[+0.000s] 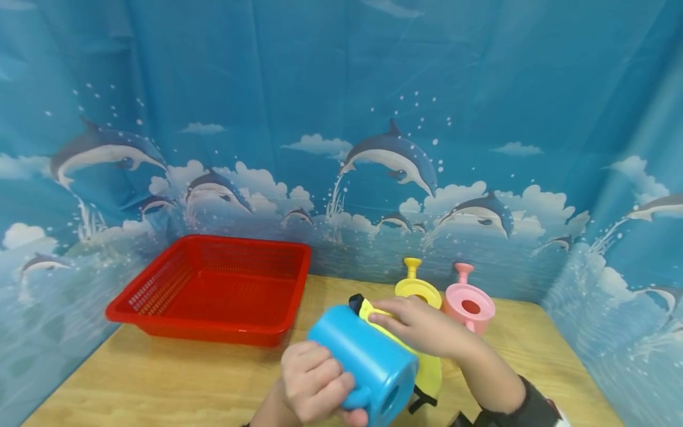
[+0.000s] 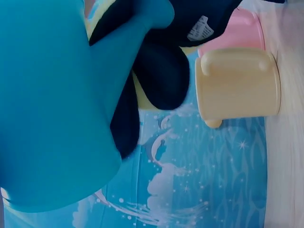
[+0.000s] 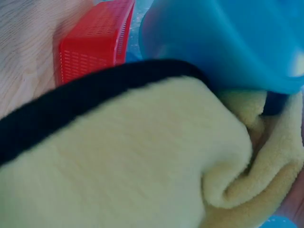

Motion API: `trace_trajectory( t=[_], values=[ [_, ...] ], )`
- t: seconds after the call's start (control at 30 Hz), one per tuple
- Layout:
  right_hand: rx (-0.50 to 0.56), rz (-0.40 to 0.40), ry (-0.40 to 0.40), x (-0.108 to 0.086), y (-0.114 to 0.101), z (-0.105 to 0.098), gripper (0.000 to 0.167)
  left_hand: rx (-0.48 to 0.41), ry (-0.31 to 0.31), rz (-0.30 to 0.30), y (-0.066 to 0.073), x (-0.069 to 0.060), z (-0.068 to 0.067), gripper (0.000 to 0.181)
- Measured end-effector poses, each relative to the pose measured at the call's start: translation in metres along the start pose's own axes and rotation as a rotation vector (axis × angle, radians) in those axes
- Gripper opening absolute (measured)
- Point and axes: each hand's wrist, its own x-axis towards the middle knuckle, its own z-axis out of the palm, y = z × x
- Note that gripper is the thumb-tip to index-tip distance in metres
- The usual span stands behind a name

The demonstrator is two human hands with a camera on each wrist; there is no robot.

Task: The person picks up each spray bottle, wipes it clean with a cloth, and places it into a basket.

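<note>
A blue watering can (image 1: 363, 350) is held tilted above the table, its top with the round hole facing down and right. My left hand (image 1: 317, 379) grips its handle. My right hand (image 1: 421, 326) holds a yellow cloth with black edging (image 1: 429, 373) against the can's upper right side, and part of the cloth hangs below the hand. In the left wrist view, the cloth's dark parts (image 2: 164, 71) lie beside the blue can (image 2: 52, 104). Folds of the yellow cloth (image 3: 118, 152) fill much of the right wrist view, touching the can (image 3: 204, 42).
A red basket (image 1: 208, 329) stands at the table's back left. Behind my right hand are a yellow watering can (image 1: 412, 286) and a pink one (image 1: 453, 299) near the back edge. A blue dolphin-print curtain (image 1: 320, 89) surrounds the wooden table (image 1: 176, 379).
</note>
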Motion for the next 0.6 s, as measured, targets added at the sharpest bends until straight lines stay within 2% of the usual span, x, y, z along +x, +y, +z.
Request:
trace_trajectory(
  t=[0.27,0.5,0.6],
  values=[
    [0.011,0.002,-0.010,0.021,0.003,0.003,0.043,-0.004,0.011,-0.032,0.002,-0.001,0.001,0.047],
    [-0.012,-0.004,-0.036,0.010,0.007,0.002,0.029,0.049,0.111,-0.049,-0.009,-0.009,-0.003,0.051],
    [-0.033,-0.004,-0.042,0.002,0.007,0.000,0.031,0.043,0.113,-0.078,-0.011,-0.010,-0.005,0.051]
  ],
)
